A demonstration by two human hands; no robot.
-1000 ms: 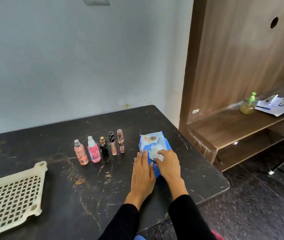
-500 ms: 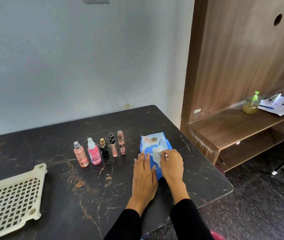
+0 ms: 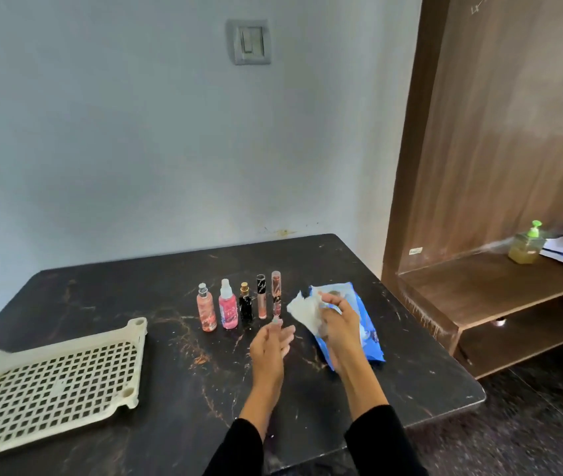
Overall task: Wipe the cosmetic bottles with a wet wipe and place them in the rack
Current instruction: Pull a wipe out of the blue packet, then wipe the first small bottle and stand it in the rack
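Right hand [image 3: 337, 317] pinches wet wipe [image 3: 302, 310]; left hand [image 3: 271, 341] spread, just below rightmost tube [image 3: 276, 293], upright, nearer left; counter [image 3: 170, 389] rack [image 3: 50, 383] far left

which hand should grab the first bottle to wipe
Left. The left hand is free, with its fingertips just before the tall pink tube ending the row. The right hand already holds the wet wipe.
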